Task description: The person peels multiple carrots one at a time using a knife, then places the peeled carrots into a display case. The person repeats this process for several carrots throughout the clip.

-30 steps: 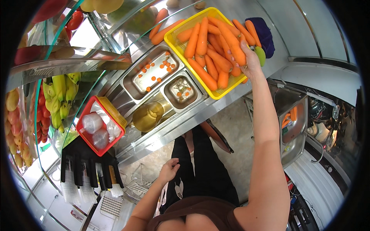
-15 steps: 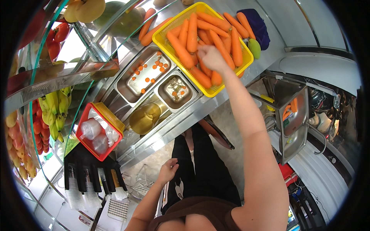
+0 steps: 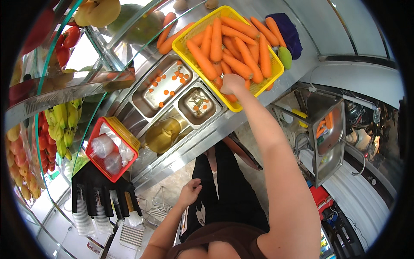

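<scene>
We note the right hand closed on a carrot at the yellow basket's near edge, left hand loosely open and empty; carrots look stiff, firm, moderately light, best held mid-length

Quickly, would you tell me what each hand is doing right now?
Left hand: loosely curled, holding nothing.
Right hand: closed on a carrot in the yellow basket.

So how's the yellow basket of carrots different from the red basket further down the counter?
The yellow basket holds whole carrots, and the right hand reaches into it; the red basket holds clear plastic items, with no hand near it. The yellow basket looks larger in this view. It sits beside the steel pans, the red one lower left, near the bananas. Both are rectangular mesh-sided baskets.
</scene>
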`<action>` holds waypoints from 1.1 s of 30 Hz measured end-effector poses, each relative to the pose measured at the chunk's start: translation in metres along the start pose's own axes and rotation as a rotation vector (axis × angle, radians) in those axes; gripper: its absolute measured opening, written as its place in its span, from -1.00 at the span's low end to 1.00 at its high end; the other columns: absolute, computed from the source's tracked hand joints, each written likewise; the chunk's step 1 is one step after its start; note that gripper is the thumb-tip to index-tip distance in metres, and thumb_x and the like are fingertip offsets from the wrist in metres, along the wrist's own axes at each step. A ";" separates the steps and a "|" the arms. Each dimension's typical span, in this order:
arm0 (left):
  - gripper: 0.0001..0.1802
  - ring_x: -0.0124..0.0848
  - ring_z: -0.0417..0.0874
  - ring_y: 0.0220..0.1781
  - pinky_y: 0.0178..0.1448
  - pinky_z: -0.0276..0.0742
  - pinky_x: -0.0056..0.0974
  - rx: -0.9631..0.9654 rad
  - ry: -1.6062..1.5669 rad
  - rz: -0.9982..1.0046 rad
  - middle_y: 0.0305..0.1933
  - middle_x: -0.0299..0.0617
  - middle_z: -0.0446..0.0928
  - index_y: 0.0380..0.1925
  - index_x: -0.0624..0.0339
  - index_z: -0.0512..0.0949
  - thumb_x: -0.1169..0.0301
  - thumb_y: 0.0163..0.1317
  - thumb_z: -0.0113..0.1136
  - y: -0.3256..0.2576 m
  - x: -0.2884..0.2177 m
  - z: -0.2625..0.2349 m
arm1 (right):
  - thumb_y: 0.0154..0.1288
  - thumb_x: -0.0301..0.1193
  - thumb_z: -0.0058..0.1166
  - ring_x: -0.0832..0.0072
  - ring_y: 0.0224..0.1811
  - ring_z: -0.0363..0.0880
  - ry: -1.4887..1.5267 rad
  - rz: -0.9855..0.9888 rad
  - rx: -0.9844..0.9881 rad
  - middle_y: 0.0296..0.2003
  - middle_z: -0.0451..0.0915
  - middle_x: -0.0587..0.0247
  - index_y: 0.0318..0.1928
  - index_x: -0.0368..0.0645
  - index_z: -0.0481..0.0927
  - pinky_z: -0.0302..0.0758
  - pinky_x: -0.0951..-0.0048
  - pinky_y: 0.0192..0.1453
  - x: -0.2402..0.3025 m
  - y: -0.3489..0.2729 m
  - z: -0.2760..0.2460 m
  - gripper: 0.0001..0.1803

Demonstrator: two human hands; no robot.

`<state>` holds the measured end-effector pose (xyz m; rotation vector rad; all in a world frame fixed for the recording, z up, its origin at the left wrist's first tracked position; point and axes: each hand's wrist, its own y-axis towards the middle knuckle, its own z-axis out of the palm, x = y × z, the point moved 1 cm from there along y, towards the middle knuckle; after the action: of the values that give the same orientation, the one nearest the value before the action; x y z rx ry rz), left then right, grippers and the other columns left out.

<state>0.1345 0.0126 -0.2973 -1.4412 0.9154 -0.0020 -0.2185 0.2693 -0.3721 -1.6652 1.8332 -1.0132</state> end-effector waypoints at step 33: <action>-0.81 -0.41 0.50 -0.47 -0.38 0.52 -0.29 -0.034 -1.034 0.009 -0.49 -0.21 0.43 -0.32 0.20 0.35 0.34 0.18 0.08 0.105 -0.175 -0.041 | -0.04 -0.35 0.23 0.16 -0.19 0.57 -0.101 0.051 -0.638 -0.29 0.53 0.12 -0.12 -0.18 0.41 0.52 0.25 -0.13 -0.086 -0.012 -0.018 -0.56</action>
<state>-0.0591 0.0884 -0.2866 -1.2235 0.0636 0.7035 -0.2109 0.3576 -0.3637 -1.9482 2.2575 -0.3143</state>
